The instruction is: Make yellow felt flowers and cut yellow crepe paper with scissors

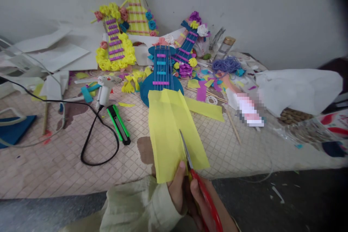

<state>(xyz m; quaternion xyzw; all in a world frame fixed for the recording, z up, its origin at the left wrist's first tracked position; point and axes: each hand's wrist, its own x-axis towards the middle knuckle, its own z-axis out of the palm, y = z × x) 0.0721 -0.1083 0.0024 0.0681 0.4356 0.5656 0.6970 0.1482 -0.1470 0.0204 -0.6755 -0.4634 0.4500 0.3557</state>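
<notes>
A sheet of yellow crepe paper (165, 134) hangs out from my left hand (178, 188), whose thumb presses on its lower edge. My right hand (206, 203) grips red-handled scissors (202, 188); their blades lie along a slit in the paper, with the tip near its middle. How far apart the blades stand is hard to see. Beyond the sheet, a small blue paper guitar (162, 67) lies with its lower end covered by the paper. A separate yellow strip (206, 108) rests to the right of the sheet.
Left of the paper are a green utility knife (119, 125) and a white glue gun (104, 90) with a looping black cord (84, 148). Decorated guitars (115, 41) lean at the back. Purple yarn (227, 65), scraps and a plastic bag (299, 87) occupy the right.
</notes>
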